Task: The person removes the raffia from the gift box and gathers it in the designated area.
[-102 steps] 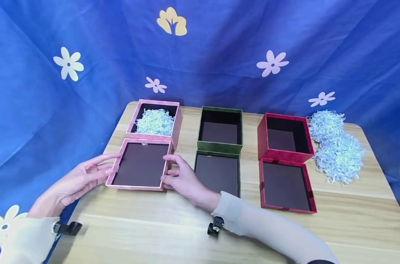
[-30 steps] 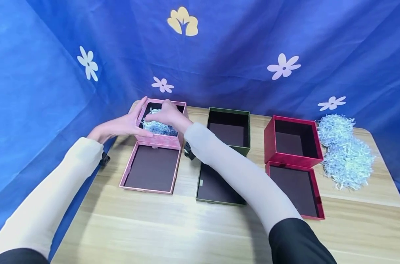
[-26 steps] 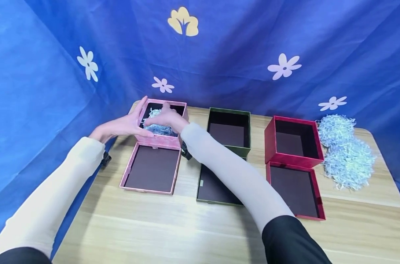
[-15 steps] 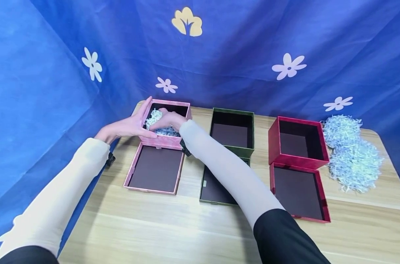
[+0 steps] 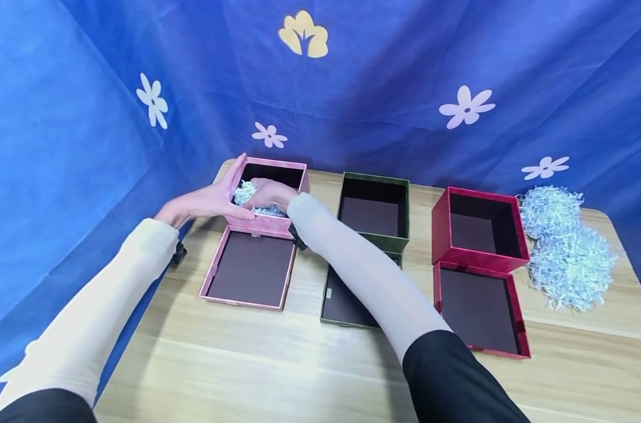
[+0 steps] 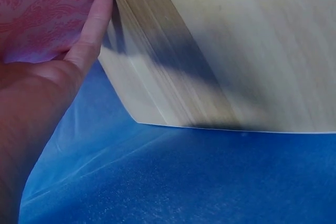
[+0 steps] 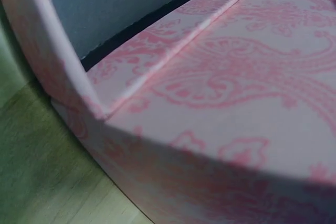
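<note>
In the head view, my left hand (image 5: pixel 209 201) rests against the left side of an uncovered pink box (image 5: pixel 269 223), with straight fingers along the side and the thumb at the front. The left wrist view shows a straight digit flat on the pink patterned wall (image 6: pixel 47 14). My right hand (image 5: pixel 269 192) reaches down inside the same box, in light blue shredded paper (image 5: pixel 244 192); its fingertips are hidden, so I cannot tell whether they grip any. The pink lid (image 5: pixel 251 267) lies inside-up in front of the box, also near the wrist in the right wrist view.
A green box (image 5: pixel 373 211) without paper stands in the middle, its lid (image 5: pixel 346 299) partly under my right forearm. Further right are a red box (image 5: pixel 447 226) and its lid (image 5: pixel 481 305). Two clumps of shredded paper (image 5: pixel 571 264) lie at the right edge. A blue curtain (image 5: pixel 378 88) hangs behind.
Both hands have left the pink lid, which lies flat, and moved up to the pink box. Over the last second my right hand sinks lower into the paper; the left stays against the side.
</note>
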`<state>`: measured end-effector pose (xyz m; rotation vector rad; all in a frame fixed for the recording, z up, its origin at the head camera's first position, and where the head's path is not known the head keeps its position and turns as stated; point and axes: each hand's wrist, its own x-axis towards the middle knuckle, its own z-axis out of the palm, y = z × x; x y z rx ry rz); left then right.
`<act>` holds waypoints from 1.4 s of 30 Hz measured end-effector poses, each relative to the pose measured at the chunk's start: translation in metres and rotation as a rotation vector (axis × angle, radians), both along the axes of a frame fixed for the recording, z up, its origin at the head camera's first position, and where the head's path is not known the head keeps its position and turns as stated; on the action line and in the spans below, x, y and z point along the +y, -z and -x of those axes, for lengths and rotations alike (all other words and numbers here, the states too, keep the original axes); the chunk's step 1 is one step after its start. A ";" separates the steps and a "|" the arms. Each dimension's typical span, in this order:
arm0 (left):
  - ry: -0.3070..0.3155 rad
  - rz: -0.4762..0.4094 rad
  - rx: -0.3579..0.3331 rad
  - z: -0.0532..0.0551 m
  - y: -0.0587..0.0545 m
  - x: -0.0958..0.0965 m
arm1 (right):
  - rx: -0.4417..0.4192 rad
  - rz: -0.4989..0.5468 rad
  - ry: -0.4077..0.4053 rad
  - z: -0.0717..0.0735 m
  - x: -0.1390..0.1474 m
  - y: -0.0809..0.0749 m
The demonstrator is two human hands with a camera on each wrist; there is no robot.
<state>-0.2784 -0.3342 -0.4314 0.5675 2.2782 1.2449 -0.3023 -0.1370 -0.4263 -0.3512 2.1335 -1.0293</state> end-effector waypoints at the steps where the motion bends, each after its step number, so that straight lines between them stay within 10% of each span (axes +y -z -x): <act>1: 0.000 -0.008 -0.001 0.000 0.000 0.000 | 0.017 -0.003 0.009 0.000 -0.001 0.000; 26: -0.024 0.070 0.033 0.002 0.002 -0.002 | 0.108 0.185 0.229 -0.005 0.025 -0.028; 42: -0.012 0.045 0.018 0.002 0.001 -0.001 | 0.146 0.344 0.233 -0.009 0.063 -0.045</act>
